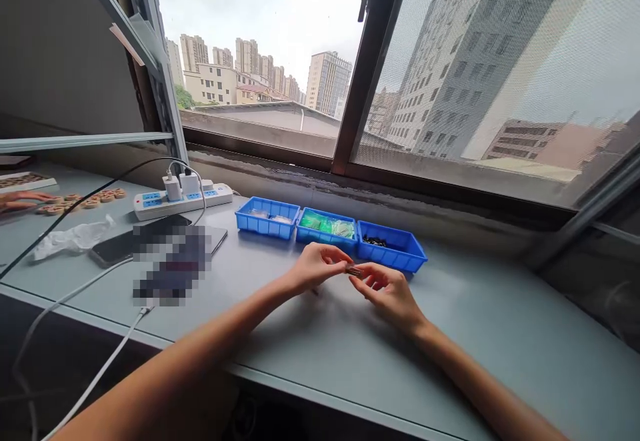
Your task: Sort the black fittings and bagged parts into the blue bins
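From where I stand, I see a person at a grey bench (475, 334) before a window (265, 61), and both hands are raised above the bench and meet at one small dark object (355, 271). The left hand (320, 268) pinches the object at one end, between the thumb and the bent fingers. The right hand (387, 291) grasps it at the other end, also with the fingertips. The object is too small for me to tell what it is. Just behind the hands, three blue trays stand in a row along the window side. The left tray (267, 229) contains pale items, the middle tray (326, 240) has green and whitish packets, and the right tray (400, 261) holds small black pieces (375, 242). Farther to the left there is a white power strip (185, 201) with plugs in it, and in front of it lie a dark phone (145, 238) and a blurred thing (175, 268). At the far left, another person's hand (23, 200) is beside some round light-brown pieces (83, 201), near a crumpled clear plastic (75, 238).
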Demonstrator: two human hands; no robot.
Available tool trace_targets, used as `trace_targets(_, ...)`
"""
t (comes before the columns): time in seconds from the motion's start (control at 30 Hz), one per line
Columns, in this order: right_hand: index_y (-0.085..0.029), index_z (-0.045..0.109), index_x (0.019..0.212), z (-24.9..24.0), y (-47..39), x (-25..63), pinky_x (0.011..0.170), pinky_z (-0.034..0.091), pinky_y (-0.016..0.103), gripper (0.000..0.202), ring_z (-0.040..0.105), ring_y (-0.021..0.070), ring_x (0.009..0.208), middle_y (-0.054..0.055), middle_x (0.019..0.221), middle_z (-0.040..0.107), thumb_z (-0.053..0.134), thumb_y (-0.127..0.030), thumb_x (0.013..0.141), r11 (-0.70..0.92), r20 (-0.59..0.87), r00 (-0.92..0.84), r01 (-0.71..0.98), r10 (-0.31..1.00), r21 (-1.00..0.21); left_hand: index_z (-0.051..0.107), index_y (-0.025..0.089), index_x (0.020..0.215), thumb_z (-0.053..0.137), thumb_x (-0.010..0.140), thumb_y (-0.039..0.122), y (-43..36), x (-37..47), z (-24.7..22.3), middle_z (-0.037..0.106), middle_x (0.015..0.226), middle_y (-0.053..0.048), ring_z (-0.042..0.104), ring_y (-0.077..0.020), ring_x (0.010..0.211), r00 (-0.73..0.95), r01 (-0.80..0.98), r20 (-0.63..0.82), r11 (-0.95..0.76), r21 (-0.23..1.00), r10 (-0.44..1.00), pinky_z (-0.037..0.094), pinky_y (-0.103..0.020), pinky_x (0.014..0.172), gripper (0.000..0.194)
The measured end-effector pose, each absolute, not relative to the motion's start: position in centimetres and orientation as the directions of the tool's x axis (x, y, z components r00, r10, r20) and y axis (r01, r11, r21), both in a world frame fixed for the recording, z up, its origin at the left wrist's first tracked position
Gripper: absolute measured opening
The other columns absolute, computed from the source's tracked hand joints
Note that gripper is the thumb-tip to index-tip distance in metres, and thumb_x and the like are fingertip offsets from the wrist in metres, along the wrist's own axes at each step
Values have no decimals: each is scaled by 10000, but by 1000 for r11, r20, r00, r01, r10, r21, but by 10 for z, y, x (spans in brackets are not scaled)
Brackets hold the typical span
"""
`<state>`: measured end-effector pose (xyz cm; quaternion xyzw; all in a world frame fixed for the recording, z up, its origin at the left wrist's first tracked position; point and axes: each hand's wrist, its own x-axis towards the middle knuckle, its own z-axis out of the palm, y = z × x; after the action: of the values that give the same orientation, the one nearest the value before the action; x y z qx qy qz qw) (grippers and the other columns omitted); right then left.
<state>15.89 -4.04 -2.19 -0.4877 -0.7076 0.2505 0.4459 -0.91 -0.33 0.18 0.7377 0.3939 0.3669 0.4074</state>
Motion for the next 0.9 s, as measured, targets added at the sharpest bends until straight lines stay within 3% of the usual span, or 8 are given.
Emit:
trace_targets(0.23, -201, 610, 816, -18, -41, 161, 396, 474, 258, 318, 521, 112, 436, 8, 662, 620, 640, -497, 705, 453, 481, -17, 366, 877, -813, 706, 173, 808, 636, 739, 301, -6, -10, 3, 682, 785, -27, 539, -106, 639, 442, 217, 394, -522, 825, 806, 420, -222, 575, 161)
trace_targets(0.33, -209, 605, 742, -16, -43, 162, 402, 479, 248, 282, 534, 108, 468, 25, 723, 628, 611, -491, 747, 520, 559, -37, 419, 829, -744, 700, 174, 787, 610, 771, 278, -7, -10, 1, 651, 779, -35, 549, -121, 692, 457, 214, 469, -605, 766, 756, 433, -235, 601, 137)
trace_targets(0.47, -223, 654, 662, -14, -44, 165, 410, 493, 248, 305, 563, 117, 534, 53, 814, 630, 561, -480, 798, 629, 690, -86, 503, 719, -593, 697, 192, 749, 663, 737, 225, -6, -11, -1, 594, 819, -38, 537, -158, 850, 418, 224, 595, -712, 665, 687, 453, -283, 753, 48)
trace_targets(0.6, -245, 677, 627, -15, -43, 167, 418, 502, 247, 301, 618, 165, 670, 60, 824, 628, 563, -458, 806, 654, 763, -55, 557, 644, -512, 697, 200, 787, 695, 712, 209, -5, -12, -2, 571, 863, -44, 518, -179, 929, 388, 262, 625, -731, 630, 678, 441, -316, 843, 76)
trace_targets(0.7, -232, 660, 650, -16, -43, 165, 410, 498, 259, 302, 616, 162, 618, 58, 824, 631, 571, -486, 787, 614, 712, -4, 512, 702, -601, 695, 210, 788, 683, 733, 259, -6, -11, -4, 578, 891, -51, 516, -189, 952, 373, 299, 613, -716, 631, 697, 432, -335, 863, 75)
trace_targets(0.77, -224, 637, 819, -18, -42, 161, 397, 489, 263, 286, 593, 141, 513, 33, 763, 626, 601, -500, 755, 534, 607, 51, 420, 793, -733, 690, 201, 761, 647, 767, 298, -6, -11, -5, 595, 864, -50, 526, -184, 918, 365, 311, 589, -691, 653, 721, 432, -334, 851, 106)
trace_targets(0.9, -202, 412, 1209, -23, -39, 155, 385, 462, 252, 626, 558, 135, 435, -42, 628, 592, 625, -523, 715, 377, 403, 82, 221, 912, -899, 674, 177, 699, 608, 791, 329, -4, -11, -4, 619, 762, -34, 544, -162, 801, 388, 302, 514, -632, 714, 765, 442, -291, 749, 189)
